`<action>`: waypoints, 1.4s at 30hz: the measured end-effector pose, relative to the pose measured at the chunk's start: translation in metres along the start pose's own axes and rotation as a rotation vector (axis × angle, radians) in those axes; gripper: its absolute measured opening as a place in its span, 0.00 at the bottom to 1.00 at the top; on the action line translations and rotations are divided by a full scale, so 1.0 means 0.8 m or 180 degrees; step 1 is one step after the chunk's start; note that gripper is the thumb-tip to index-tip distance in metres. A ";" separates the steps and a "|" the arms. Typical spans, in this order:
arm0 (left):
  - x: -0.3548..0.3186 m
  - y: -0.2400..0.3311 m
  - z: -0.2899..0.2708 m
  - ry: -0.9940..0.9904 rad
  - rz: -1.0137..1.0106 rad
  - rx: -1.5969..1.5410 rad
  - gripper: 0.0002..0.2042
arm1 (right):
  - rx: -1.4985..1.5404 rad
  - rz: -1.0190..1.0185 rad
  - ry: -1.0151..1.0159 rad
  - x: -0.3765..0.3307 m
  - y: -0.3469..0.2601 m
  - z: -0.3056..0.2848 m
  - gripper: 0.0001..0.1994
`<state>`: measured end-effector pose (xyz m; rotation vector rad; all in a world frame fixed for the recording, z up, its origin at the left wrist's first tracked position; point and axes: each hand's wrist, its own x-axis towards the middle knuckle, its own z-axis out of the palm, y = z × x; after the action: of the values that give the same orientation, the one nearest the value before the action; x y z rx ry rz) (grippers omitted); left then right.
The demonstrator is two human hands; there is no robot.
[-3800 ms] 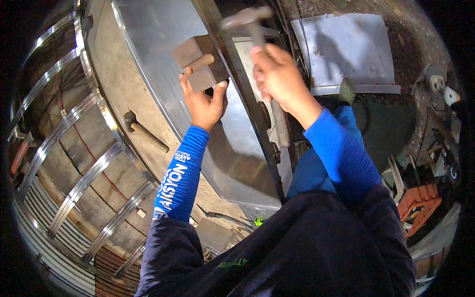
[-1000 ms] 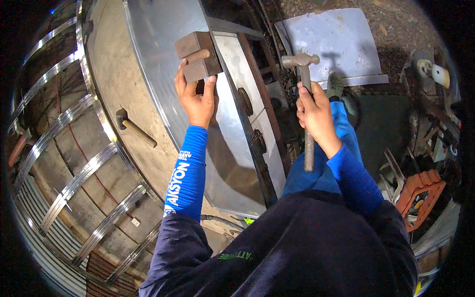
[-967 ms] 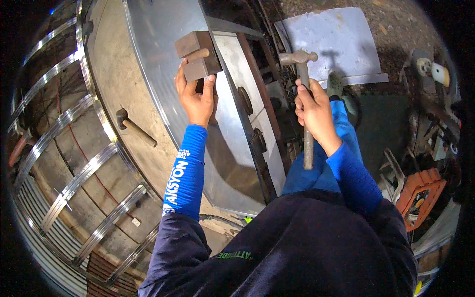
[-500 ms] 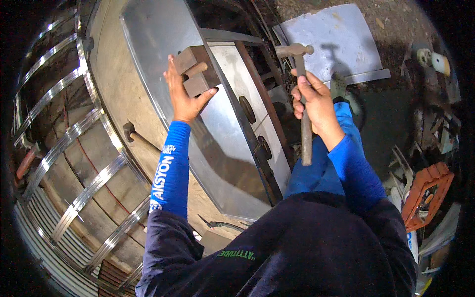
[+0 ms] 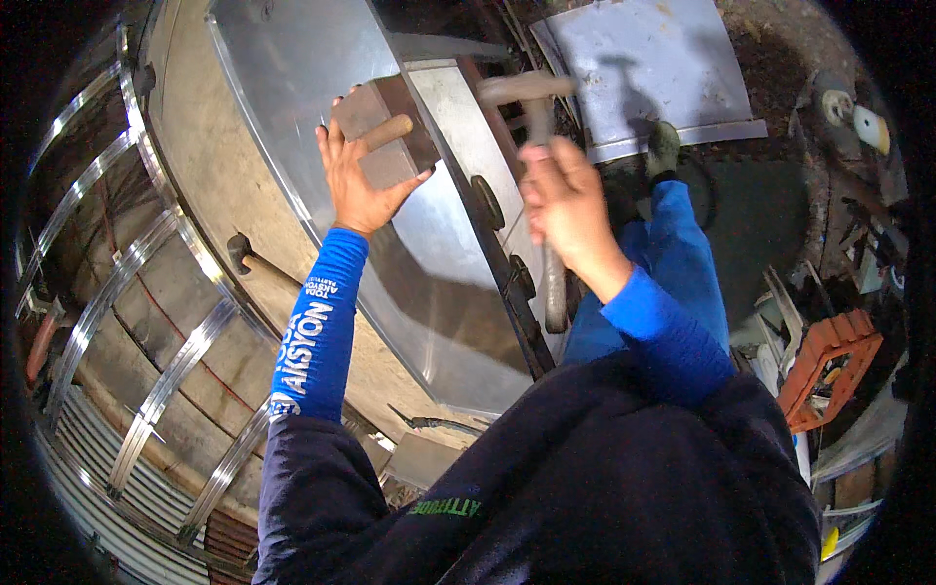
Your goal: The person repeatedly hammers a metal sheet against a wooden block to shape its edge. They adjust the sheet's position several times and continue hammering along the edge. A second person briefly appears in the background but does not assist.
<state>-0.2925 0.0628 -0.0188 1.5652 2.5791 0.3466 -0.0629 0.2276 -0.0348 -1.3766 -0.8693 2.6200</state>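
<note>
- Crate [image 5: 846,333], orange, at the right of the frame: it sits tipped at an angle, and its wide opening shows some dark and pale bits inside, too small to tell what they are.
- Block [image 5: 400,161], brown, at the upper centre of the frame, on the shiny metal sheet [image 5: 458,336]; a wooden handle [image 5: 387,134] slants across its face, and how it is fixed cannot be told.
- Left hand [image 5: 363,195]: it clasps the block, fingers fanned along the left side and partly hidden behind it, thumb on the lower edge.
- Right hand [image 5: 573,207]: just right of the frame's centre, blurred, fingers wrapped around the hammer [image 5: 527,90], whose head is up and apart from the block.
- Mallet [image 5: 257,260], at the left of centre, lying on the tan board [image 5: 185,127] beside the sheet.
- Rails [image 5: 185,363], silver, joined like a ladder, down the left of the frame.
- Panel [image 5: 648,68], pale, with a folded edge, at the upper right, near a green shoe [image 5: 664,148].
</note>
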 end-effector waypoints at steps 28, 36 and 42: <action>-0.011 -0.026 0.003 -0.0415 -0.0436 -0.0085 0.40 | -0.1303 -0.0971 -0.0676 0.039 -0.003 0.017 0.12; -0.002 -0.017 -0.001 -0.0471 -0.0250 -0.0189 0.41 | -0.1431 -0.2040 -0.0061 0.054 0.027 0.045 0.08; -0.021 -0.030 0.005 -0.0185 -0.0450 0.0019 0.41 | 0.0346 -0.0552 0.0323 0.061 -0.021 0.006 0.09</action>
<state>-0.3043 0.0376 -0.0290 1.3634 2.6291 0.2761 -0.0989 0.2540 -0.0607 -1.3298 -0.7830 2.4083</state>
